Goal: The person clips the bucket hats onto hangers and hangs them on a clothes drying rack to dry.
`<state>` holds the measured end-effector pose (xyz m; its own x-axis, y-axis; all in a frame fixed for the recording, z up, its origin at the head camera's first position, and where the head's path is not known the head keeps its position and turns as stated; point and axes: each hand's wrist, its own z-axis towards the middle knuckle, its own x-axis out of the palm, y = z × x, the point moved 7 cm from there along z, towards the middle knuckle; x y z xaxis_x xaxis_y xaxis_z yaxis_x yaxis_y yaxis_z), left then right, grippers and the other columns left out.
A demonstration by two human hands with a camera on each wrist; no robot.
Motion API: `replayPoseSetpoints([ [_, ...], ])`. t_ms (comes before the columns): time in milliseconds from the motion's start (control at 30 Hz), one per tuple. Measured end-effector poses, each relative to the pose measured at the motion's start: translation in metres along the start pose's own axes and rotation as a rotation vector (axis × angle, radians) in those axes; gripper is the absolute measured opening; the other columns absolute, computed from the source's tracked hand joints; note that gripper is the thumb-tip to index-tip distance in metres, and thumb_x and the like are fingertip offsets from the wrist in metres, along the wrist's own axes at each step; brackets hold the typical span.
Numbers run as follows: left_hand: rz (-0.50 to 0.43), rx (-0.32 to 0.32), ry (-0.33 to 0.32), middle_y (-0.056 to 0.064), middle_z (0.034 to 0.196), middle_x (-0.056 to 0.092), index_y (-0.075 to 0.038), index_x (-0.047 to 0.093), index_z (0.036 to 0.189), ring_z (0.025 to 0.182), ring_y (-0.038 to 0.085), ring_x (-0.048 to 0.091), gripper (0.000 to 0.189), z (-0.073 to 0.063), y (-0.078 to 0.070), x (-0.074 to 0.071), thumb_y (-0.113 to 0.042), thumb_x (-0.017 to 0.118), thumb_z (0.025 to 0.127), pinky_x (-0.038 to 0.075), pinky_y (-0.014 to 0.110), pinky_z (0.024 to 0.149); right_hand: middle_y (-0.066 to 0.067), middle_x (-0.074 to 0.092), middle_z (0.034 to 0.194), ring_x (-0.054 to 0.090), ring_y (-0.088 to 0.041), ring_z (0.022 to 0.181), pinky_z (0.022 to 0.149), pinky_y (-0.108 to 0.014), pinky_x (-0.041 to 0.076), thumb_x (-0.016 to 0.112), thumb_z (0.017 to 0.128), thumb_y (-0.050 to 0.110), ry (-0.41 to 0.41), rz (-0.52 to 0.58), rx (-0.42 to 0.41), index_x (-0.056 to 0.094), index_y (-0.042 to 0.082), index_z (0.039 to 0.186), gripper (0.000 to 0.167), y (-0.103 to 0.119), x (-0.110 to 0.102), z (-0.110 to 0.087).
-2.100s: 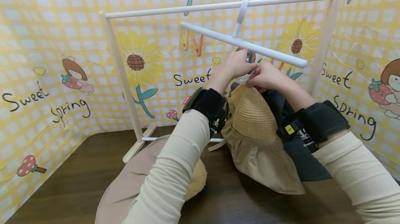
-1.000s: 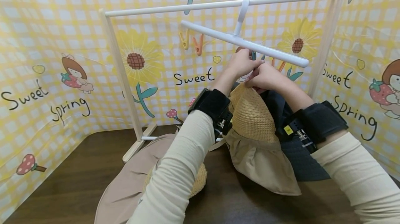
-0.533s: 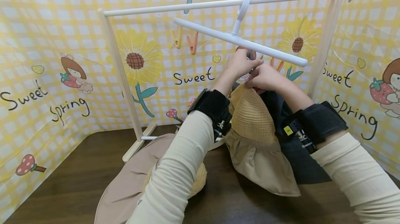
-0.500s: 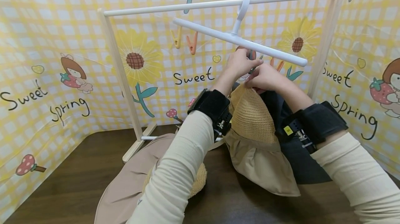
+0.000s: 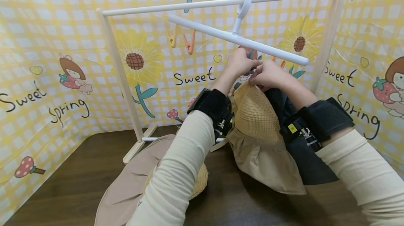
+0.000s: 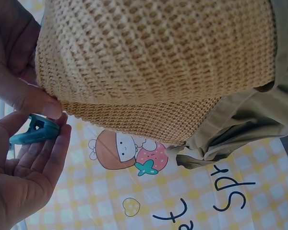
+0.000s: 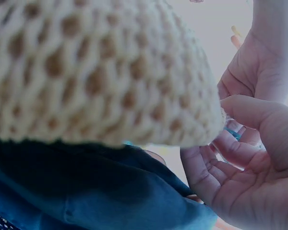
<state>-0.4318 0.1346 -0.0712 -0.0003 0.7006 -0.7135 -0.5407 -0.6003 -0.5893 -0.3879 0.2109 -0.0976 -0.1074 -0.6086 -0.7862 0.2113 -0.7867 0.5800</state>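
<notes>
My right hand (image 5: 268, 75) pinches the top of a straw sun hat (image 5: 257, 114), whose beige cloth brim hangs below. In the right wrist view its thumb and fingers close on the woven edge. Just left of it, my left hand (image 5: 238, 63) holds a teal clothespin (image 6: 36, 130) between thumb and fingers, right beside the pinched straw in the left wrist view. Both hands are under the right half of a white hanger (image 5: 217, 33), which hangs tilted from a rail. Behind the straw hat hangs a dark navy hat (image 5: 315, 164), partly hidden by it and my right arm.
A wooden rack with a white rail (image 5: 176, 7) stands on the dark table (image 5: 79, 180). Yellow (image 5: 172, 40) and orange clothespins (image 5: 189, 43) hang at the hanger's left. A pink-brimmed hat (image 5: 126, 187) lies on the table, partly under my left forearm.
The hanger's left end has swung left and slightly up, taking its yellow and orange clothespins along. Both hands stay at the hat's top, with only small shifts.
</notes>
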Motion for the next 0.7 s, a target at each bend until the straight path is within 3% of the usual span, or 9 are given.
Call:
replayPoseSetpoints([
  [167,0.006,0.02,0.008,-0.002,0.071,0.044,-0.015,0.047,0.084,0.063,0.011,0.047,0.021,0.0,-0.002,0.001,-0.031,0.057,0.093,0.037,0.019,0.057,0.006,0.056,0.057,0.056,-0.006,0.058,0.058,-0.025,0.052,0.058,0.089,0.017,0.007,-0.009,0.013,0.068,-0.006,0.1,0.028,0.001,-0.003,0.002],
  [333,0.015,0.047,0.012,-0.003,0.089,0.05,-0.017,0.052,0.082,0.075,0.013,0.05,0.016,0.0,-0.005,-0.001,-0.028,0.055,0.094,0.041,0.02,0.063,0.006,0.055,0.054,0.053,-0.006,0.054,0.055,-0.023,0.05,0.06,0.088,0.017,-0.003,-0.027,0.016,0.068,-0.006,0.106,0.03,0.001,-0.007,0.004],
  [567,-0.022,0.049,0.024,-0.003,0.065,0.044,-0.016,0.049,0.071,0.064,0.01,0.047,0.025,0.002,-0.006,-0.003,-0.027,0.059,0.092,0.044,0.018,0.062,0.007,0.048,0.044,0.039,-0.006,0.042,0.048,-0.022,0.036,0.059,0.087,0.011,-0.035,-0.038,-0.01,0.068,-0.007,0.105,0.026,-0.001,-0.014,0.003],
  [700,-0.033,0.046,0.016,-0.004,0.076,0.051,-0.014,0.055,0.078,0.076,0.01,0.051,0.019,0.003,-0.004,-0.003,-0.027,0.061,0.091,0.045,0.018,0.067,0.01,0.051,0.045,0.038,-0.006,0.041,0.048,-0.023,0.034,0.059,0.087,0.012,-0.056,-0.042,-0.011,0.068,-0.006,0.105,0.027,-0.002,-0.017,0.003],
])
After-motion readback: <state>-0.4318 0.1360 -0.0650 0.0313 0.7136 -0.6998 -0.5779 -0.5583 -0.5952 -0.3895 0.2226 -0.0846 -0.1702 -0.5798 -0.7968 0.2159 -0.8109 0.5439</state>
